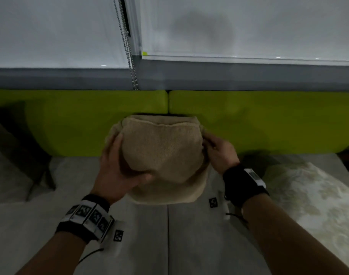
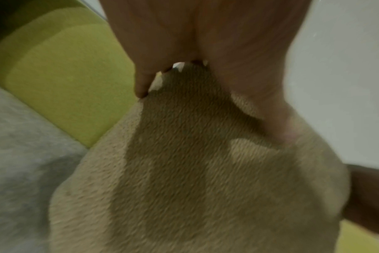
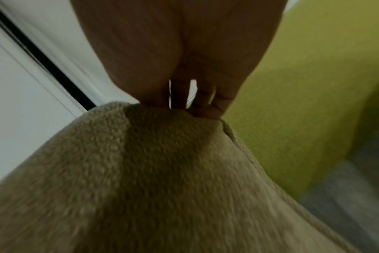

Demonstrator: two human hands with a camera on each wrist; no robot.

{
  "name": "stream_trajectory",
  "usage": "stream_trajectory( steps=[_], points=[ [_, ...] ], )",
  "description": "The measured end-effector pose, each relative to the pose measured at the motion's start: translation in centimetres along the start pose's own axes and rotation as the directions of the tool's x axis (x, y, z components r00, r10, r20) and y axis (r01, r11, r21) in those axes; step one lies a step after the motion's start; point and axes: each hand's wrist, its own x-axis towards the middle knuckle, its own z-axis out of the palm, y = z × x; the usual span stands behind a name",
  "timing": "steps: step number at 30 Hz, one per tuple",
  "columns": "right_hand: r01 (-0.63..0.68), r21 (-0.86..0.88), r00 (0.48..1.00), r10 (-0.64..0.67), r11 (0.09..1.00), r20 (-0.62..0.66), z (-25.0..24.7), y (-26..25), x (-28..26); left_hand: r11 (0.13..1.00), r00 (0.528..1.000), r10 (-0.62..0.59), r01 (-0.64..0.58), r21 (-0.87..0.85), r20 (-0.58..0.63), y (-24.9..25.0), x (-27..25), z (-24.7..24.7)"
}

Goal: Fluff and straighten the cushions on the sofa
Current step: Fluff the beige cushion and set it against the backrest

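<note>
On the grey sofa (image 1: 130,245) seat, against its green backrest (image 1: 80,120), we are holding the beige cushion (image 1: 163,151) upright, seam edge facing up. Our left hand (image 1: 118,171) and right hand (image 1: 219,153) are squeezing its sides, fingers (image 3: 208,109) curled into the fabric.

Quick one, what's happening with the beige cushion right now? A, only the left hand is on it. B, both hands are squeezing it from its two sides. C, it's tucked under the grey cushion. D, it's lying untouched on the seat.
B: the left hand and right hand grip opposite sides of the cushion, bunching it up in front of the green backrest.
</note>
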Motion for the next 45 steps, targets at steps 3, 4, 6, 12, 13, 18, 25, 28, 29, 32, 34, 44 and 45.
stream_trajectory(
  steps=[3,4,6,12,13,18,25,28,29,32,34,44,45],
  points=[
    [0.023,-0.288,0.982,0.032,0.957,0.186,0.4,-0.6,3.0,0.990,0.999,-0.037,0.036,0.136,0.000,0.3,0.5,0.7],
    [0.030,-0.350,0.972,0.054,0.936,0.227,0.6,-0.8,3.5,0.989,0.999,-0.049,0.050,0.137,-0.007,0.2,0.6,0.7],
    [0.008,-0.406,0.954,0.115,0.914,0.278,0.6,-1.4,4.0,0.989,0.998,-0.065,0.065,0.130,-0.009,0.0,1.0,0.6],
    [-0.034,-0.075,0.998,0.038,0.997,0.054,-3.5,-0.5,3.7,0.984,0.992,-0.129,0.129,0.125,-0.003,-0.4,1.2,-0.3],
    [-0.061,0.009,0.992,0.062,0.998,-0.110,-4.2,0.2,3.6,0.983,0.993,-0.121,0.121,0.136,-0.008,-0.3,1.4,-0.3],
    [0.261,0.105,0.731,-0.125,0.960,-0.671,-3.5,0.1,0.2,0.986,0.994,-0.112,0.112,0.125,-0.008,-0.4,1.9,0.0],
    [0.587,-0.507,0.804,-0.529,0.631,0.273,6.2,-0.8,-1.5,0.986,0.994,-0.111,0.111,0.123,-0.009,-1.1,2.5,0.0],
    [0.299,-0.457,0.954,-0.273,0.838,0.123,3.6,-0.3,1.7,0.978,0.991,-0.132,0.125,0.168,0.033,-1.1,3.0,-0.1],
    [0.192,-0.408,0.981,-0.175,0.893,0.078,2.3,-0.1,2.5,0.976,0.989,-0.144,0.136,0.170,0.033,-1.0,3.1,-0.1],
    [-0.006,-0.165,0.999,0.011,0.986,0.031,-1.2,1.0,4.4,0.977,0.984,-0.180,0.176,0.120,0.019,-0.5,3.4,0.3],
    [0.028,-0.096,1.000,-0.027,0.995,0.007,-2.3,1.6,4.9,0.977,0.982,-0.189,0.186,0.105,0.021,-0.5,3.3,0.4],
    [0.158,-0.426,0.960,-0.038,0.891,0.277,-2.5,0.0,5.8,0.977,0.982,-0.186,0.181,0.114,0.037,0.2,2.9,0.0],
    [0.159,-0.486,0.972,-0.049,0.859,0.232,-2.3,-0.4,5.6,0.977,0.982,-0.184,0.179,0.115,0.035,0.3,2.8,0.1]
  ],
)
